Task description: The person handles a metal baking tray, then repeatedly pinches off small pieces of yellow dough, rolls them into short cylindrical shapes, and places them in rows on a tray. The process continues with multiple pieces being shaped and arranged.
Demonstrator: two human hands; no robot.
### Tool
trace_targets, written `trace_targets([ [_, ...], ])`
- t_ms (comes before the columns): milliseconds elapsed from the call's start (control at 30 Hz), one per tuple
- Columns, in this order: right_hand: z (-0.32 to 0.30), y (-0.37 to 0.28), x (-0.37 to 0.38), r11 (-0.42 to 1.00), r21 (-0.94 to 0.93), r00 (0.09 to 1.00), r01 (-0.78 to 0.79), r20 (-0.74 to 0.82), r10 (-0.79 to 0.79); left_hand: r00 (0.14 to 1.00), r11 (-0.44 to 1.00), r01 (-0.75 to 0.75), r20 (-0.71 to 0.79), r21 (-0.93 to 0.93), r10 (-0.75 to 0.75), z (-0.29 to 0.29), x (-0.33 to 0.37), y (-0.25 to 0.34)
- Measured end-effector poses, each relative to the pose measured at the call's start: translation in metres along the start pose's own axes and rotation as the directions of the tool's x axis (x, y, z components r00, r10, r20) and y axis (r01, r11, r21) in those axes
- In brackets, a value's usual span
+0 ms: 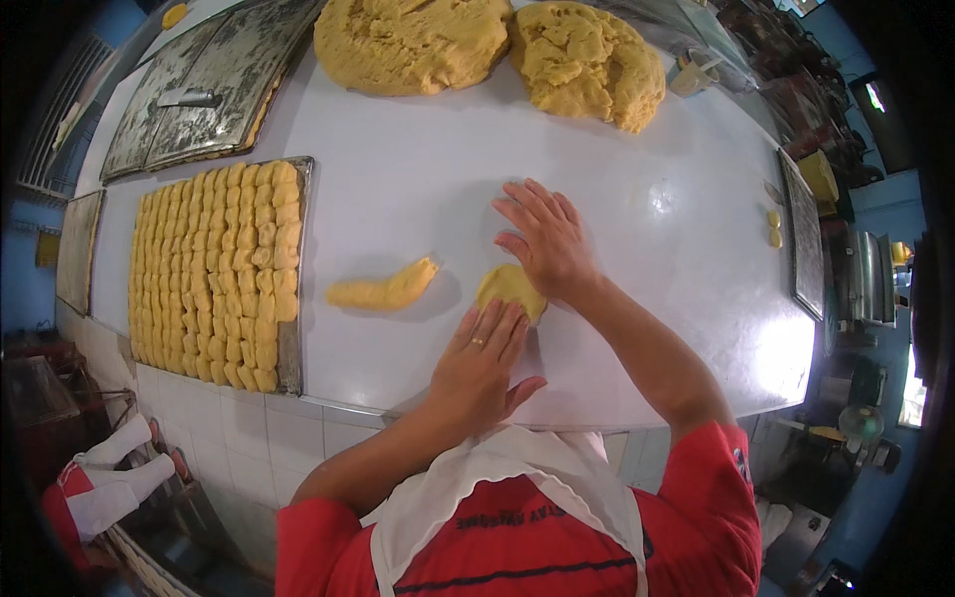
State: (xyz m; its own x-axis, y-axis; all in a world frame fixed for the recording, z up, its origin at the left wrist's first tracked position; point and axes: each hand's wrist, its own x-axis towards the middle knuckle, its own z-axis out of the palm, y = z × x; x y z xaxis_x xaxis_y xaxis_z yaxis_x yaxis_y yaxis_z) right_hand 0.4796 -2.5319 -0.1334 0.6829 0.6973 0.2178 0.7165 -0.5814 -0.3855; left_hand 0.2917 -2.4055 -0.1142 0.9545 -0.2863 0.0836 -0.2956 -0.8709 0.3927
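A small flattened piece of yellow dough [505,285] lies on the pale worktop in front of me. My left hand [485,346], with a ring on one finger, rests its outstretched fingertips on the dough's near edge. Just beyond and to the right, my right hand [545,237] is spread open with the fingers apart, its heel beside the dough; whether it touches is unclear. To the left lies a short, curved dough roll [378,289], untouched by either hand.
A tray [289,353] packed with rows of small dough pieces sits at left. Behind it are dark metal trays [199,124] with a scraper [189,99] on top. Two large dough masses [413,45] [587,65] occupy the far side. Another tray [801,234] lies at the right edge.
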Motion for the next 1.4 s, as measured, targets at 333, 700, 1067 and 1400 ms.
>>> trace_targets([
  [333, 0.025, -0.018, 0.016, 0.996, -0.009, 0.986, 0.084, -0.143, -0.084, 0.995, 0.988, -0.094, -0.040, -0.122, 0.090, -0.014, -0.013, -0.012],
  [700, 0.006, -0.082, 0.002, 0.604, 0.740, 0.954, -0.295, 0.198, 0.224, 0.852, 0.973, 0.220, -0.473, -0.065, -0.224, -0.042, -0.016, -0.092],
  [1067, 0.001, -0.107, 0.014, 0.453, 0.830, 0.940, -0.326, 0.337, 0.059, 0.820, 0.973, 0.041, -0.548, -0.228, -0.163, -0.043, -0.021, -0.098],
  [1400, 0.003, -0.103, 0.011, 0.600, 0.746, 0.954, -0.289, 0.273, 0.121, 0.787, 0.986, 0.017, -0.606, -0.166, -0.116, -0.041, -0.015, -0.098],
])
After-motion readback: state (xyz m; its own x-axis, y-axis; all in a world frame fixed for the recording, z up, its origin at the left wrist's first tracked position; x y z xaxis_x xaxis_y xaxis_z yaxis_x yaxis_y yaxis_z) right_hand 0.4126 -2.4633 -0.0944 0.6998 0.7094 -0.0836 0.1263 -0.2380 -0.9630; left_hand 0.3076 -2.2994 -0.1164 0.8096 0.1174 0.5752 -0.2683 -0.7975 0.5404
